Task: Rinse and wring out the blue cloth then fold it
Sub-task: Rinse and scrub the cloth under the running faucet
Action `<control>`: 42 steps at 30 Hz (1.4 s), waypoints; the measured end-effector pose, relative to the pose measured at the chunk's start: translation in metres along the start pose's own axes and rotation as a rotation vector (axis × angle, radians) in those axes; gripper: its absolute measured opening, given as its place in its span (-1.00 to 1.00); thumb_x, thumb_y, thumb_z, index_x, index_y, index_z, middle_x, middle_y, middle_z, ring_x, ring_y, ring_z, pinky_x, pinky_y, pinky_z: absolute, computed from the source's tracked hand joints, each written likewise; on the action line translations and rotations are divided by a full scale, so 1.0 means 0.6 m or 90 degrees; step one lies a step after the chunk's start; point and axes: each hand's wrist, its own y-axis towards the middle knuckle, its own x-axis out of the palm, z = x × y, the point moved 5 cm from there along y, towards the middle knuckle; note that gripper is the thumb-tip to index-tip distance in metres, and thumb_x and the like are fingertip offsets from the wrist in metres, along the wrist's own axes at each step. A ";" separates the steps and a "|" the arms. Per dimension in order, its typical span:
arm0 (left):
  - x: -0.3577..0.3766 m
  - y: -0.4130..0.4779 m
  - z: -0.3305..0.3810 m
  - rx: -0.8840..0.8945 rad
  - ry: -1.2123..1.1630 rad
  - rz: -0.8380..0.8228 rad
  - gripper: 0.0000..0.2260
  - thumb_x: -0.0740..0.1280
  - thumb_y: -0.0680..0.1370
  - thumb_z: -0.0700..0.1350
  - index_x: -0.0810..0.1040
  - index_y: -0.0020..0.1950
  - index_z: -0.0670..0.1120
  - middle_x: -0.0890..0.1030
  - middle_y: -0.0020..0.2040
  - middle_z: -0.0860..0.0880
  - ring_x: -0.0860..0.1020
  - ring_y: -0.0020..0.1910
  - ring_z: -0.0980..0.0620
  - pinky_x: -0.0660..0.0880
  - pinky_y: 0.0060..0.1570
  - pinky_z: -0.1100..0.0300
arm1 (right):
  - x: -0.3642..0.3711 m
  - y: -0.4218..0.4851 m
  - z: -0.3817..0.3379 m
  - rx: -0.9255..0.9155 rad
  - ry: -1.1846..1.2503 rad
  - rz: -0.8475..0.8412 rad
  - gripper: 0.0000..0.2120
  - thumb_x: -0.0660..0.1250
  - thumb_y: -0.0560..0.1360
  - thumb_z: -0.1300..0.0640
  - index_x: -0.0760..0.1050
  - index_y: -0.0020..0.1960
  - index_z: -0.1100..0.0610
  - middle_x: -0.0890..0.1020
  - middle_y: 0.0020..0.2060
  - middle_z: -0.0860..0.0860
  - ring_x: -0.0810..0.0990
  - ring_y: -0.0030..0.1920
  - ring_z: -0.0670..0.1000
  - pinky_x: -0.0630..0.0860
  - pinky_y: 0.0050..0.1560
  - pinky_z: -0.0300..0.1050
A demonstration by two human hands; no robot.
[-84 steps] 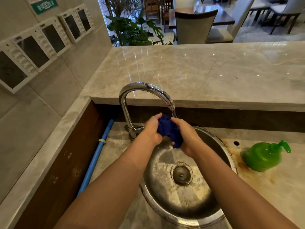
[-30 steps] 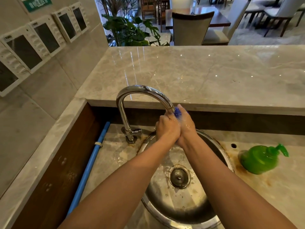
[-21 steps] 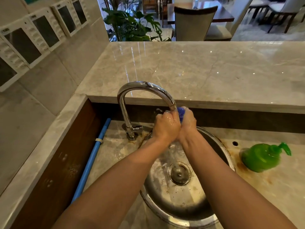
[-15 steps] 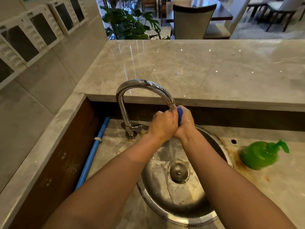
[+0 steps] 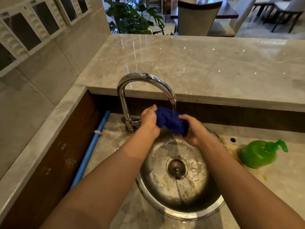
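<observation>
Where the two bare forearms reach in from the bottom edge, they pass over the round stainless-steel sink basin [image 5: 178,207] sunk into the pale marble tabletop [image 5: 280,182], its metal drain strainer [image 5: 176,167] showing between them. Water spots and stains speckle the basin floor. Past the drain, both hands meet above the far half of the basin. The left hand [image 5: 149,123] has its grip closed around the left end of the bunched dark-blue cloth [image 5: 170,121], thumb up at the top. The right hand [image 5: 194,129] has its grip wrapped around the cloth's right end, fingers curled over the top of it. The cloth is stretched as a crumpled roll between the two hands, held in the air over the basin, directly under the spout. A thin stream of water [image 5: 174,109] falls from the curved chrome gooseneck tap [image 5: 143,80] onto the middle of the cloth. The tap's base stands on the tabletop just left of the left hand. To the right of the basin, well apart from the hands, a green plastic pump soap bottle [image 5: 257,154] lies tilted on a rust-stained patch of marble. Along the left wall a blue plastic pipe [image 5: 90,149] runs beside a brown panel. Beyond the tap rises a raised glossy marble ledge [image 5: 198,63], and behind that a leafy green plant [image 5: 132,17] and a grey upholstered chair [image 5: 196,19].
</observation>
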 end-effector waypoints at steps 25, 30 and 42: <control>0.053 -0.046 -0.079 -0.183 0.135 -0.055 -0.75 0.18 0.62 0.01 0.58 0.01 -0.11 0.65 -0.13 -0.14 0.63 -0.10 -0.08 0.60 -0.09 0.06 | 0.041 0.021 -0.068 -0.377 -0.499 0.281 -0.62 0.25 0.54 -0.05 0.47 -0.42 0.06 0.56 -0.46 0.02 0.57 -0.34 0.08 0.46 -0.27 -0.02; 0.054 -0.036 -0.064 -0.187 0.183 -0.108 -0.69 0.23 0.60 0.04 0.58 0.14 -0.15 0.68 -0.11 -0.15 0.65 -0.11 -0.10 0.61 -0.11 0.04 | 0.035 0.014 -0.067 -0.410 -0.460 0.275 -0.63 0.25 0.50 -0.05 0.44 -0.45 0.04 0.51 -0.53 -0.05 0.49 -0.45 -0.03 0.44 -0.31 -0.05; 0.062 -0.017 -0.013 -0.068 0.132 -0.232 -0.81 0.41 0.48 -0.02 0.66 0.05 -0.04 0.69 0.06 -0.11 0.61 0.13 -0.12 0.54 0.14 -0.08 | 0.036 0.026 0.010 0.081 0.290 -0.403 -0.38 0.34 0.50 -0.27 0.47 0.42 0.08 0.46 0.41 0.25 0.41 0.41 0.36 0.27 0.37 0.46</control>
